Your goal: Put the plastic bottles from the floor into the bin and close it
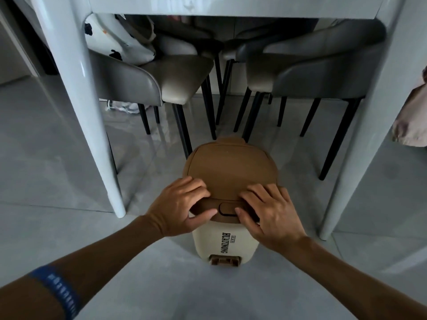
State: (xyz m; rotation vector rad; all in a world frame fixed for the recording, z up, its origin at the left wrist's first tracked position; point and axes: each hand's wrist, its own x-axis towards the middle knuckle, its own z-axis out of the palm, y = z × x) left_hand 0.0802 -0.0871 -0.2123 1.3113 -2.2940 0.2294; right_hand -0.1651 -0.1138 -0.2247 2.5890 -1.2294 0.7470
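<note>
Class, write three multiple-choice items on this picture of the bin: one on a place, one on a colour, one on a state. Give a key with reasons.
1. Where does the bin stand?
A. on the floor by the table
B. on a chair
C. on the table

2. What colour is the lid?
A. blue
B. brown
C. white

3. How is the lid?
A. off
B. propped upright
C. down on the bin

Key: 1 A, its base rests on the floor beside a table leg. 2 B, brown above a cream body. 3 C, it lies flat, with the left hand and right hand on its front edge.
</note>
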